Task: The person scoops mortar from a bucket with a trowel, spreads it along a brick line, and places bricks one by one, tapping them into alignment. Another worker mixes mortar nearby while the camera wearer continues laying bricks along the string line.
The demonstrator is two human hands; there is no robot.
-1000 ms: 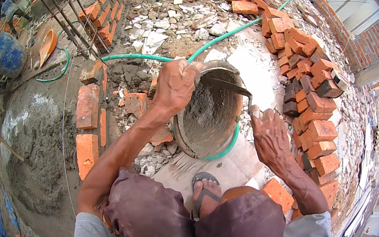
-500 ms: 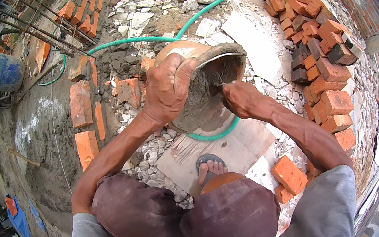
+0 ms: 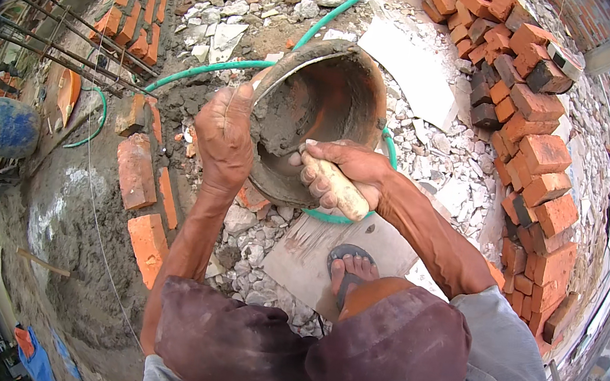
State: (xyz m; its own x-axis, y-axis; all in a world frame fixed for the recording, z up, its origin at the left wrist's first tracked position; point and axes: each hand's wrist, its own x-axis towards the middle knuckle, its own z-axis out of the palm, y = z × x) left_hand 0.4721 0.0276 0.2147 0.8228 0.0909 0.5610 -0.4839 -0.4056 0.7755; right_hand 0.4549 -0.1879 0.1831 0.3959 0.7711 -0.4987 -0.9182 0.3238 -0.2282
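Round mortar-smeared bucket (image 3: 319,115) is gripped at its rim by left hand (image 3: 225,140); wooden-handled trowel (image 3: 336,187), clenched in right hand (image 3: 343,169), is best scraped along the bucket wall.

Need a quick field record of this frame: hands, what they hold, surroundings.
left hand: grips rim of the bucket, tilting it on its side
right hand: closed on pale trowel handle, tool reaching into bucket
bucket contents: grey mortar on the near wall
hose: green, runs behind and under bucket
brick stack: right of the bucket
ground: rubble
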